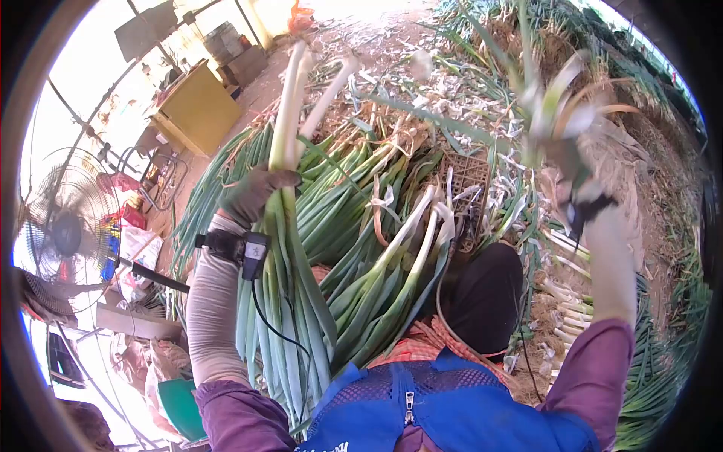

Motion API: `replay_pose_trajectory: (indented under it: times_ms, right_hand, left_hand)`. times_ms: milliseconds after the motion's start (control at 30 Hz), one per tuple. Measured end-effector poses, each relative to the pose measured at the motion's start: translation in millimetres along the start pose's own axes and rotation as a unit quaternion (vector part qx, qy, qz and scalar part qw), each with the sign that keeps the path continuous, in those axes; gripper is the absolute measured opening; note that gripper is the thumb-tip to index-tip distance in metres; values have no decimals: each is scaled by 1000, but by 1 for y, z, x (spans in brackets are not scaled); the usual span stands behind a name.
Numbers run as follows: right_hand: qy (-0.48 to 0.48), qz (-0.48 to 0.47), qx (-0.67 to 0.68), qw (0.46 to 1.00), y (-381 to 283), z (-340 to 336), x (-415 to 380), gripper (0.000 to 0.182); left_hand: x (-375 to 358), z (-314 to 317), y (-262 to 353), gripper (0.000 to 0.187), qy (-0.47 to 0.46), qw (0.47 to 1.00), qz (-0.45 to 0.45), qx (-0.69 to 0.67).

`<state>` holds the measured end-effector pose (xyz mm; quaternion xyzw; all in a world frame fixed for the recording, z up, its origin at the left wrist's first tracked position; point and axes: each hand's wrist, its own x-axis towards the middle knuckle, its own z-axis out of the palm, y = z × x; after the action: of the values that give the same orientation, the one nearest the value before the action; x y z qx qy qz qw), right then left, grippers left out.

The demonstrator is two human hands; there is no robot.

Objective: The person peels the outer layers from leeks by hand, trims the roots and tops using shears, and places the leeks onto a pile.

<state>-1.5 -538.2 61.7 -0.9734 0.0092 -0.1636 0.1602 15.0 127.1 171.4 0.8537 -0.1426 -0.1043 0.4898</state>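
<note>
My left hand (256, 197), in a dark glove, is closed around the stalks of a few large green onions (285, 124). Their white ends point up and away, and their long green leaves hang down past my forearm. Blurred by motion, my right hand (566, 167) is raised at the right. A tuft of pale and green onion leaves (559, 113) fans out from it; its fingers are smeared, but the leaves appear gripped. More green onions (407, 260) lie across my lap, white ends away from me.
A heap of green onions (339, 196) lies before me beside a brown crate (473, 196). Peelings (422, 98) litter the ground. White-stemmed onions (572, 316) lie at right. A fan (68, 230) and a yellow cabinet (197, 109) stand at left. A thin hose (444, 290) crosses my lap.
</note>
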Motion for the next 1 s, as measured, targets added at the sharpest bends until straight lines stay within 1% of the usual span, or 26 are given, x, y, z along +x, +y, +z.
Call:
replay_pose_trajectory:
  times_ms: [100, 133, 167, 200, 233, 267, 300, 333, 367, 433, 500, 533, 600, 633, 667, 733, 767, 800, 833, 867, 900, 933, 1000]
  right_hand:
    - [-114, 16, 8, 993, 19, 48, -78, 45]
    - [-157, 24, 10, 987, 24, 64, -107, 45]
    - [-201, 33, 13, 979, 27, 71, -132, 46]
    - [-238, 42, 17, 970, 30, 76, -153, 46]
    - [-272, 49, 19, 961, 34, 80, -169, 47]
    - [-291, 56, 19, 955, 33, 81, -176, 47]
    - [-296, 54, 19, 953, 38, 81, -175, 48]
    - [-286, 53, 18, 957, 44, 83, -164, 49]
    - [-256, 47, 20, 965, 46, 84, -146, 49]
    - [-133, 35, 34, 990, 48, 86, -92, 51]
    - [31, 21, 75, 996, 36, 85, -30, 52]
    - [111, 17, 99, 989, 22, 83, -1, 52]
    - [178, 104, 149, 967, -45, 71, 32, 73]
    - [178, 146, 144, 962, -76, 77, 39, 76]
    - [41, 202, 201, 958, -116, 67, 30, 73]
    - [-13, 22, 259, 966, -143, 122, 13, 66]
    - [-54, 6, 250, 967, -159, 145, -6, 61]
    - [-135, 1, 279, 951, -173, 157, -24, 56]
    - [-213, -2, 306, 928, -182, 166, -34, 51]
    - [-237, 9, 435, 869, -181, 180, -32, 47]
    - [-254, 19, 554, 792, -177, 196, -29, 43]
    - [-262, 31, 636, 726, -189, 179, -34, 39]
    - [-276, 62, 776, 564, -214, 142, -44, 31]
  left_hand:
    - [1, 15, 6, 27, -22, 999, -1, 42]
    - [10, 9, -21, 26, -42, 955, 197, 219]
    - [11, 12, -19, 26, -46, 983, 121, 132]
    - [12, 19, -14, 27, -52, 997, 43, 45]
    - [13, 28, -7, 27, -58, 997, -35, -43]
    - [10, 38, 8, 30, -32, 995, -81, -49]
    - [14, 41, 7, 30, -37, 995, -78, -53]
    - [18, 44, 4, 30, -45, 994, -78, -57]
    - [20, 50, 1, 31, -56, 993, -82, -62]
    - [24, 61, -3, 30, -68, 992, -87, -61]
    - [25, 75, -10, 29, -79, 990, -98, -61]
    - [23, 86, -7, 26, -99, 991, -64, -57]
    - [22, 107, -26, 26, -99, 991, -65, -69]
    - [24, 116, -36, 25, -98, 990, -63, -76]
    - [26, 122, -40, 27, -106, 980, -147, -84]
    - [25, 135, -42, 28, -113, 974, -183, -73]
    - [24, 139, -44, 28, -117, 970, -200, -66]
    - [23, 142, -47, 29, -137, 967, -180, -118]
    - [22, 144, -42, 29, -140, 966, -186, -111]
    - [20, 146, -32, 29, -144, 966, -190, -104]
    - [18, 148, -21, 29, -148, 965, -194, -97]
    - [16, 150, -11, 28, -161, 970, -159, -84]
    - [11, 154, 3, 27, -186, 977, -88, -59]
